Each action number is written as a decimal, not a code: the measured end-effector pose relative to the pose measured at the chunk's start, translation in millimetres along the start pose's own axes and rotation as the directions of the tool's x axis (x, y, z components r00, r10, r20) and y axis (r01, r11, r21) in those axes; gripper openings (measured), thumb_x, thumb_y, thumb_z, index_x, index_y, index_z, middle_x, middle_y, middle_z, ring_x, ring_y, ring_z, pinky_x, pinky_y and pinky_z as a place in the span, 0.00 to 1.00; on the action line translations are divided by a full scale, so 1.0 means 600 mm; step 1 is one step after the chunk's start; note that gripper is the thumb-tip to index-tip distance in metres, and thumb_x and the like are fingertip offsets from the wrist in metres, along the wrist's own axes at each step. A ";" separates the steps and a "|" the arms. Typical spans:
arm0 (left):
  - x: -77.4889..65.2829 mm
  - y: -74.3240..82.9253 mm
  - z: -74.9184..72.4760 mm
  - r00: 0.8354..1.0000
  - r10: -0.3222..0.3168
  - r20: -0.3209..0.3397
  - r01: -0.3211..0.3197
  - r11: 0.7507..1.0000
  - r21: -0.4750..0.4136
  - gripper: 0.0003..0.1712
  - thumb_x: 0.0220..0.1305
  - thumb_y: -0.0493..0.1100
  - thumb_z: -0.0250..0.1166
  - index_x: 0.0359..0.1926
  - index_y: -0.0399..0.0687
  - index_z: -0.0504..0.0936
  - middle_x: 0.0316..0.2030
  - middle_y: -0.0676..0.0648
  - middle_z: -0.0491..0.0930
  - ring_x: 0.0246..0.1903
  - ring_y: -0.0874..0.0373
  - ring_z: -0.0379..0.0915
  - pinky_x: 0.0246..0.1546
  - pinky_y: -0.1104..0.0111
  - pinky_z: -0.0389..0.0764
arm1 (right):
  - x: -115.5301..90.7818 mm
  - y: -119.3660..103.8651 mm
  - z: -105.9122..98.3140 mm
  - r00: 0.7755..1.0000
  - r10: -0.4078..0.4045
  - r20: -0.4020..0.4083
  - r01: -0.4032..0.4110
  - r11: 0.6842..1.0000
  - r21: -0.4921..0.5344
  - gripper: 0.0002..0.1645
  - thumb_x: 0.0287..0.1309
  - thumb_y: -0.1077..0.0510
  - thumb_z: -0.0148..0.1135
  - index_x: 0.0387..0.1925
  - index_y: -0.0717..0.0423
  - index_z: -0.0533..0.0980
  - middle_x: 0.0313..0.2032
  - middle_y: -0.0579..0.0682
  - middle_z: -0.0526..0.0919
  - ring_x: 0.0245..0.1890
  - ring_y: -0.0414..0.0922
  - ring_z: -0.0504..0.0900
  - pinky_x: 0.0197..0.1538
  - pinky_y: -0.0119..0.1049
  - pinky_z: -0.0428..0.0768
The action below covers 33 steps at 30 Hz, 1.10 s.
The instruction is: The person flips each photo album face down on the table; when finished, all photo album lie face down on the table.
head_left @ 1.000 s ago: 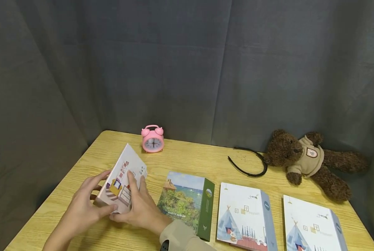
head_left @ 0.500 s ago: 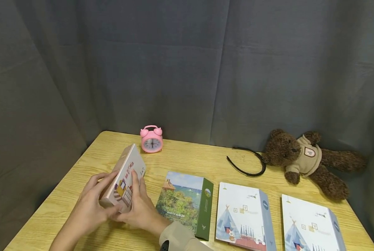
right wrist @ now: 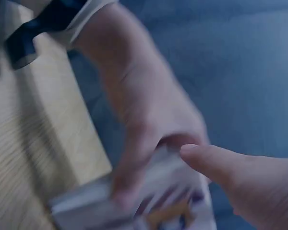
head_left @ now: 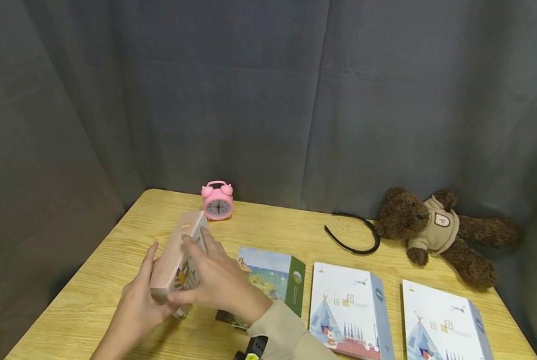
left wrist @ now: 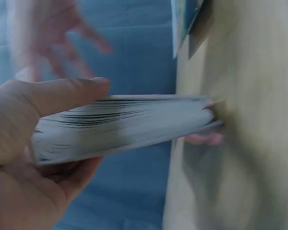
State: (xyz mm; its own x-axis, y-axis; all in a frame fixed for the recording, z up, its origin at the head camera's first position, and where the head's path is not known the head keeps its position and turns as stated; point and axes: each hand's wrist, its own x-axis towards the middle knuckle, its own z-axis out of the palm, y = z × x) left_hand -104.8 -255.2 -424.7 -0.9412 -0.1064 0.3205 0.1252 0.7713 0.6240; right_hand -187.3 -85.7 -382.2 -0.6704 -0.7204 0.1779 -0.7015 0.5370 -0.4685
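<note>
My left hand [head_left: 135, 305] grips a thick pale photo album [head_left: 171, 257] by its lower end, holding it tilted with the pinkish spine turned up. A cartoon room decorates its cover. In the left wrist view the album's page edges [left wrist: 120, 124] show between thumb and fingers. My right hand [head_left: 228, 277] overlaps the cover in the head view, fingers extended. Seen from the left wrist, the blurred right hand [left wrist: 53, 38] is spread and apart from the album. A green-spined photo album [head_left: 268, 270] lies to the right, partly hidden behind the right forearm.
Two white albums with blue spines, one nearer [head_left: 340, 300] and one farther right [head_left: 435, 310], lie on the wooden table [head_left: 102, 270]. Behind are a pink alarm clock [head_left: 218, 205], a black headband [head_left: 372, 240] and a brown teddy bear [head_left: 439, 230]. A dark curtain [head_left: 268, 100] hangs behind.
The held album has turned so its spine faces up and its cover faces right. My right hand has shifted from flat on the cover, its forearm now over the green album.
</note>
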 end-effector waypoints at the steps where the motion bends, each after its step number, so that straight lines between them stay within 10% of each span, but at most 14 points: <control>1: -0.001 -0.001 0.004 0.999 -0.028 0.016 0.028 1.000 -0.013 0.71 0.40 0.31 0.81 0.78 0.39 0.42 0.55 0.26 0.75 0.45 0.34 0.79 0.40 0.46 0.81 | 0.001 -0.008 -0.004 1.000 -0.005 -0.021 0.004 1.000 -0.030 0.60 0.47 0.29 0.72 0.76 0.46 0.58 0.76 0.59 0.50 0.72 0.56 0.59 0.53 0.54 0.79; 10: -0.005 -0.017 0.044 0.987 -0.072 0.140 0.085 0.992 -0.094 0.55 0.45 0.38 0.81 0.71 0.37 0.60 0.47 0.44 0.84 0.44 0.51 0.82 0.43 0.56 0.82 | 0.023 -0.047 0.004 1.000 0.009 0.001 -0.008 0.957 -0.290 0.45 0.45 0.28 0.72 0.58 0.51 0.78 0.68 0.60 0.67 0.67 0.51 0.66 0.46 0.42 0.83; 19: -0.007 -0.045 0.062 0.961 -0.065 0.268 0.121 0.973 -0.196 0.34 0.54 0.44 0.77 0.60 0.40 0.75 0.50 0.46 0.81 0.47 0.51 0.80 0.43 0.62 0.82 | 0.025 -0.038 0.007 1.000 0.011 0.029 -0.002 0.955 -0.295 0.38 0.45 0.33 0.75 0.54 0.49 0.82 0.68 0.57 0.69 0.70 0.50 0.64 0.55 0.41 0.79; 33: 0.003 -0.061 0.032 0.943 -0.168 0.288 0.170 0.985 0.017 0.48 0.49 0.38 0.76 0.70 0.31 0.65 0.54 0.38 0.80 0.50 0.47 0.78 0.49 0.50 0.78 | -0.001 -0.005 0.058 0.992 -0.012 -0.124 -0.007 0.988 -0.153 0.37 0.45 0.35 0.77 0.52 0.52 0.81 0.67 0.60 0.68 0.70 0.50 0.62 0.61 0.36 0.73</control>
State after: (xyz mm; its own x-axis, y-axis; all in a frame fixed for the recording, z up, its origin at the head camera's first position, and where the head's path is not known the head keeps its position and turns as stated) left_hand -116.9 -271.4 -460.6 -0.9988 -0.0490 -0.0082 -0.0423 0.7524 0.6573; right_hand -176.6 -102.2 -410.7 -0.6865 -0.6671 0.2892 -0.7256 0.6029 -0.3317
